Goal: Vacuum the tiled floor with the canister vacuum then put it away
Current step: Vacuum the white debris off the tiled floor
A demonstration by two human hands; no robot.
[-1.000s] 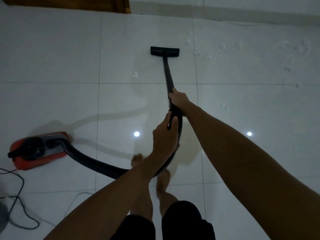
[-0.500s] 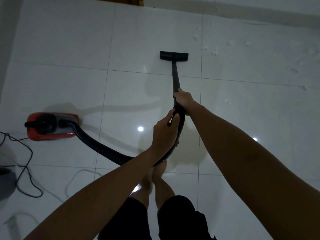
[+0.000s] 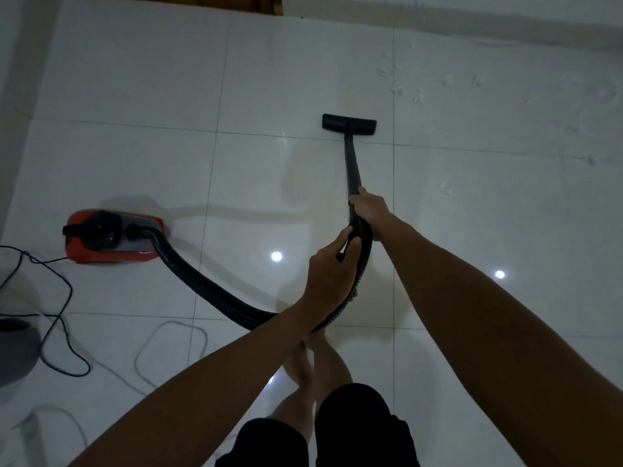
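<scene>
Gripping the rigid wand (image 3: 352, 170), right hand (image 3: 369, 208) wrapped high, left hand (image 3: 332, 271) curled round the springy ribbed hose (image 3: 215, 291). Floor head (image 3: 349, 123) flat on tile; red canister (image 3: 111, 237) trails left, probably light.

1 red canister vacuum (image 3: 111, 241) — 1 ribbed black hose (image 3: 209, 291), 1 black wand (image 3: 352, 170), 1 floor nozzle (image 3: 349, 123). 2 hands on it — left hand (image 3: 332, 271), right hand (image 3: 369, 208). 2 bare feet. 1 black cord (image 3: 57, 318), 1 pale cord (image 3: 148, 345). 2 bright light reflections on the tiles.
</scene>
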